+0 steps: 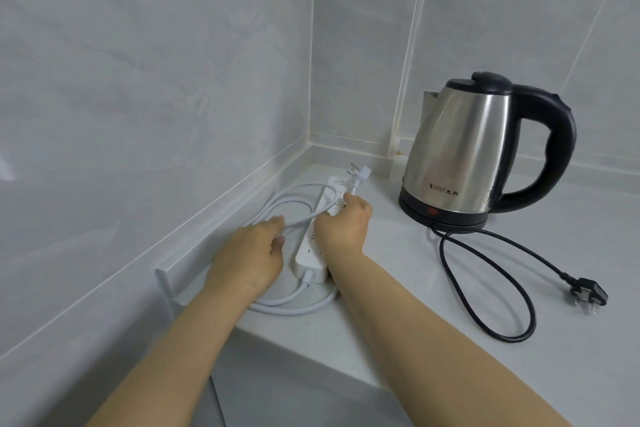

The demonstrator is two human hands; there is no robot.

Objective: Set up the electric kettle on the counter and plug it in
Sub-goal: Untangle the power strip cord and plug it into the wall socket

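Pinching white plug's cord (pixel 354 186), right hand (pixel 341 224); left hand (pixel 254 248) on coiled cable (pixel 294 305).

Grey tiled walls (pixel 156 62) around the corner.
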